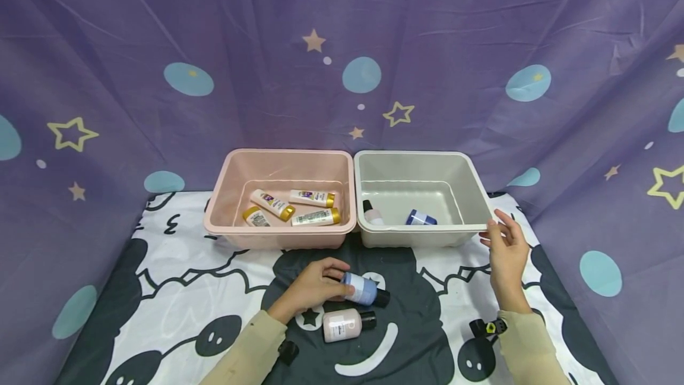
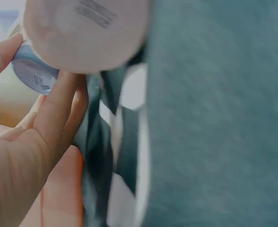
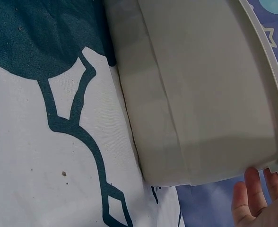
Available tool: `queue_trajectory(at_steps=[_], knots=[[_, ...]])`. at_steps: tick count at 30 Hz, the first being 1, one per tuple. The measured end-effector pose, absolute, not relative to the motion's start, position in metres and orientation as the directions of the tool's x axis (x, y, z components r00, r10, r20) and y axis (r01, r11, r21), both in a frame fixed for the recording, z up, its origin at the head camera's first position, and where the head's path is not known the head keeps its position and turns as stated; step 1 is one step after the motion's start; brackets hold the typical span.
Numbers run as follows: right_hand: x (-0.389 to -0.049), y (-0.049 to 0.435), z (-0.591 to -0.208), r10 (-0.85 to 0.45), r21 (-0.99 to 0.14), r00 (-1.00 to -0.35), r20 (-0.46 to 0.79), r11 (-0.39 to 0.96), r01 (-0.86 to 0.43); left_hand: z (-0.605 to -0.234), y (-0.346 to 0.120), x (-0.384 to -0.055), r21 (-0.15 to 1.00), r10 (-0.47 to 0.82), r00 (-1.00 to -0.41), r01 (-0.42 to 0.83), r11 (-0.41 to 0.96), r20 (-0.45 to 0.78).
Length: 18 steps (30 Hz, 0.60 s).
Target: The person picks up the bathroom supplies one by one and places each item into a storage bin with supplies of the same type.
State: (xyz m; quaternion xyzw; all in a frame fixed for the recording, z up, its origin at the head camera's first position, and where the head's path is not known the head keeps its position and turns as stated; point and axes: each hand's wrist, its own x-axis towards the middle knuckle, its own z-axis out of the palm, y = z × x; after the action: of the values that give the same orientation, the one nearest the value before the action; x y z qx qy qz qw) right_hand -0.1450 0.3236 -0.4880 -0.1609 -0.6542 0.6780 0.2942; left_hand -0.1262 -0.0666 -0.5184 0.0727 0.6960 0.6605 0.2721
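My left hand (image 1: 316, 283) holds a blue bottle (image 1: 360, 288) with a black cap between thumb and fingers, above the dark patch of the cloth. Just below it in the head view lies a pale pink bottle (image 1: 342, 325), also black-capped; its round base (image 2: 87, 33) looms large in the left wrist view. At the front right corner of the light grey bin (image 1: 411, 235), my right hand (image 1: 506, 251) touches the rim. Seen from the right wrist, its fingertips (image 3: 252, 176) rest against the bin's outer side, just under the lip.
Inside the grey bin are a pale pink bottle (image 1: 372, 214) and a blue one (image 1: 421, 217). A pink bin (image 1: 280, 241) stands directly left of it, holding several white tubes (image 1: 312, 198) with gold caps. Behind both bins hangs a purple curtain (image 1: 438, 28).
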Motion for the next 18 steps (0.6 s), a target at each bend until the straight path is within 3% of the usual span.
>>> queue_trajectory(at_steps=[18], knots=[[-0.145,0.323,-0.487,0.612,-0.979,-0.771,0.177,0.030,-0.201,-0.453,-0.056,-0.130,0.984,0.486,-0.860,-0.179,0.005,-0.158]])
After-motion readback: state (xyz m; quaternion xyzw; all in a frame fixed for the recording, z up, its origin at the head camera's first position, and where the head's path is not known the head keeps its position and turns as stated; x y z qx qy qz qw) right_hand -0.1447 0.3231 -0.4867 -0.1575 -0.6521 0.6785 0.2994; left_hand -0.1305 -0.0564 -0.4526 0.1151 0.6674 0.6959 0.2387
